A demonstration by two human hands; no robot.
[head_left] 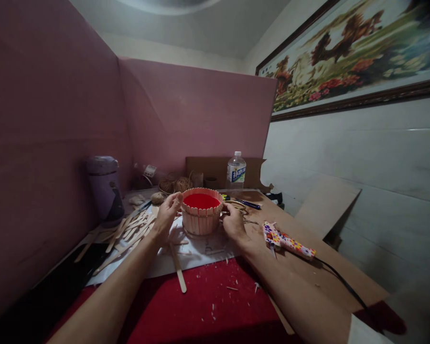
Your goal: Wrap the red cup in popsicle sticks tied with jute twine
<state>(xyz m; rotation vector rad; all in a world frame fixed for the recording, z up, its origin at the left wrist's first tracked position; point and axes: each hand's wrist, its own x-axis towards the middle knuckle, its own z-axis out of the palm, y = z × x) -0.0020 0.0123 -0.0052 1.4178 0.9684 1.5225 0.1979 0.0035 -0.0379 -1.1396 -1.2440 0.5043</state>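
A round craft-stick bucket [201, 222] stands upright in front of me, red inside, with a scalloped rim of rounded stick ends and twine-like bands around its outside. My left hand [168, 211] grips its left side near the rim, the fingers partly behind the wall. On the opposite side, my right hand [233, 220] holds the bucket with bent fingers, some of them out of sight. Loose wooden craft sticks [136, 227] lie in a pile left of my left hand. A single craft stick [179, 272] points toward me below the bucket.
A flower-patterned glue gun [288, 242] with a black cord lies on the brown board [329, 282] at right. Behind stand a plastic bottle [236, 173], twine balls [181, 185] and a purple flask [105, 188]. Wood scraps dot the red cloth [208, 301]. Pink panels [197, 110] enclose the back.
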